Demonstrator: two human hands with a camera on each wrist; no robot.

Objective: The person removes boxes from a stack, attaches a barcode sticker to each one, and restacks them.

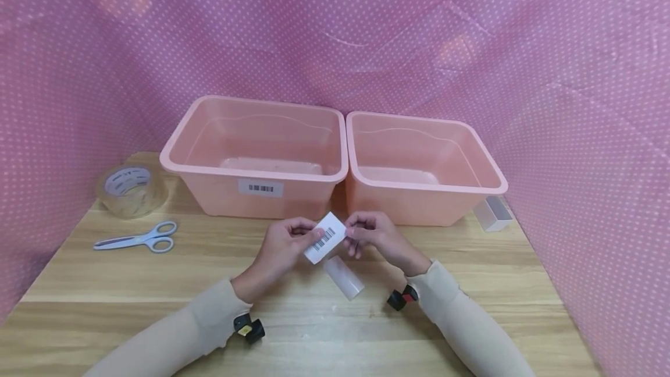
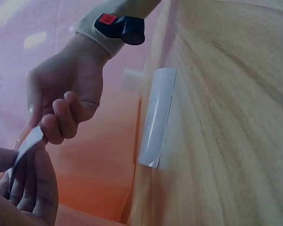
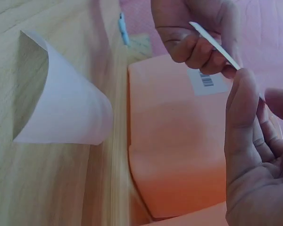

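Observation:
A white barcode label (image 1: pixel 325 238) is held up between both hands in front of the bins. My left hand (image 1: pixel 282 247) pinches its left side, thumb on the printed face. At its right corner, my right hand (image 1: pixel 381 238) pinches the edge with thumb and fingertips. Below the hands a curled piece of glossy whitish backing paper or film (image 1: pixel 344 277) lies on the table; the right wrist view shows it arched up (image 3: pixel 68 99). The left pink bin (image 1: pixel 251 196) bears a similar barcode label (image 1: pixel 260 188) on its front; no label shows on the right bin (image 1: pixel 408 205).
Blue scissors (image 1: pixel 138 239) lie at the left of the wooden table (image 1: pixel 157 290), below a roll of clear tape (image 1: pixel 131 191). A small white box (image 1: pixel 492 214) stands beside the right bin. Pink dotted cloth (image 1: pixel 335 34) encloses the back and sides.

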